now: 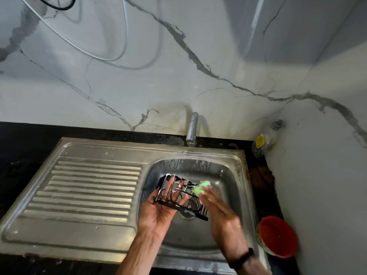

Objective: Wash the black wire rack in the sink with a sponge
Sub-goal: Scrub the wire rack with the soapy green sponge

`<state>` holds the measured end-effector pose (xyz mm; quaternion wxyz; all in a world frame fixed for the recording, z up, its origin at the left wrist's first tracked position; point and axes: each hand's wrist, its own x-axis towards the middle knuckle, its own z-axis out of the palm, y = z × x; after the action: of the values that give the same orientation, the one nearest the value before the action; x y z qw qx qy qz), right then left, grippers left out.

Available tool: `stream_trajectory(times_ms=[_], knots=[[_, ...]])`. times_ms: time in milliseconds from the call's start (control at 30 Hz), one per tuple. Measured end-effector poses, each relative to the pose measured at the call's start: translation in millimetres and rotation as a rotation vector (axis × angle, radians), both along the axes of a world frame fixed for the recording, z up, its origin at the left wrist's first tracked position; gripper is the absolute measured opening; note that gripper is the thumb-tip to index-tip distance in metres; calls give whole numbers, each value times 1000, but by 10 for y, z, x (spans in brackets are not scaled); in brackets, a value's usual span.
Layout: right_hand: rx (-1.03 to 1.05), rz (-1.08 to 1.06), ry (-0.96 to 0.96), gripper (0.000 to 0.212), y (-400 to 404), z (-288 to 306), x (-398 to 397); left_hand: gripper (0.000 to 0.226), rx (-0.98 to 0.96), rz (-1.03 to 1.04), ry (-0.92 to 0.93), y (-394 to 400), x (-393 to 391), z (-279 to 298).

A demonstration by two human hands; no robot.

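A: Rack position first. Black wire rack (179, 195) is held up over the sink (234, 169) basin, tilted, above the drain, not resting on the bottom. Foam streaks show on the upper wires.

B: Which hand carries it?

A: Left hand (158, 213), palm up under the near-left end, fingers stretched along the wires and thumb over the edge bar. The grip looks loose, more a cradle than a clench. Right hand (216, 207) is closed around the green sponge (201, 187), pressing it onto the far-right end of the rack. That hand is blurred, so exact finger positions are unclear.

B: Handling notes?

A: Judgement only: thin wire, so light and stiff, unlikely to flex under the sponge. Soapy and wet, so slippery; a flat cradle could let it slide toward the drain. Best hold is probably the solid bottom bar or a corner of the frame, thumb hooked over, rather than single thin wires. Sponge is soft and squeezes between the wires.

B: Surroundings?

A: Tap (192, 130) behind the basin; whether it is running I cannot tell. Ribbed drainboard (89, 187) to the left. Red bowl (278, 237) on the dark surface at right, bottle (264, 141) in the corner.
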<state>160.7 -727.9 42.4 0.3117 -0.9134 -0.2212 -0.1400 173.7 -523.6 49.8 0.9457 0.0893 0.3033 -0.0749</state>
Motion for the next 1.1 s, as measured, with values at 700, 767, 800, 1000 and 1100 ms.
stream_trajectory(times_ms=[700, 767, 800, 1000, 1100], knots=[[163, 146, -69, 61, 232, -141, -195, 54, -62, 54, -90, -58, 7, 211], [144, 216, -70, 60, 215, -150, -198, 40, -69, 80, -71, -30, 3, 190], [139, 232, -84, 56, 155, -161, -213, 41, -72, 83, -73, -8, 2, 156], [353, -213, 33, 62, -21, -147, 25, 36, -113, 82, -95, 13, -38, 105], [495, -284, 90, 64, 143, -20, 164, 55, -92, 69, -165, -58, -90, 130]])
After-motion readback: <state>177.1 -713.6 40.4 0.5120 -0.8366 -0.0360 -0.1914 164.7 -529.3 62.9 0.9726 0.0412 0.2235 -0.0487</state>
